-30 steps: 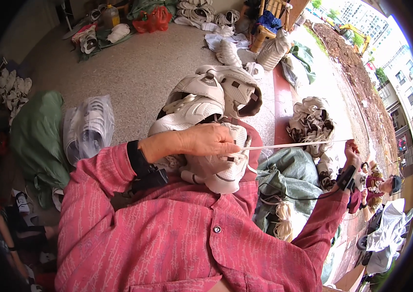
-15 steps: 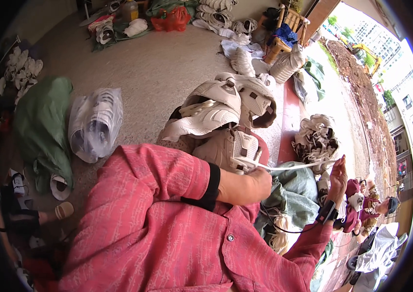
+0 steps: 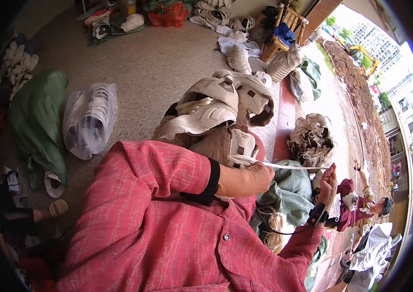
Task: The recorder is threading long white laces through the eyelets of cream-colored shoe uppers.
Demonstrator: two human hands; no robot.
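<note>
A white shoelace (image 3: 294, 167) runs taut between my hands, coming from a beige shoe upper (image 3: 223, 146). My left hand (image 3: 255, 179) is closed around the lace close beside that upper. Off to the right, my right hand (image 3: 328, 184) pinches the lace near its far end, fingertips pressed together. More beige uppers, among them a white-and-beige one (image 3: 201, 121) and another with a dark opening (image 3: 257, 104), are piled just beyond my left forearm. My left sleeve partly covers the pile's near side.
A bundle of laced uppers (image 3: 312, 141) and a green sack (image 3: 289, 187) lie near my right hand. Pale lace hanks (image 3: 278, 228) lie below the sack. Left stand a bagged stack of uppers (image 3: 91, 121) and a green bag (image 3: 38, 126). Another person (image 3: 362, 207) sits at right.
My right hand has come slightly left and down, still holding the lace. My left hand has turned a little at the wrist. The person at right has an arm stretched out.
</note>
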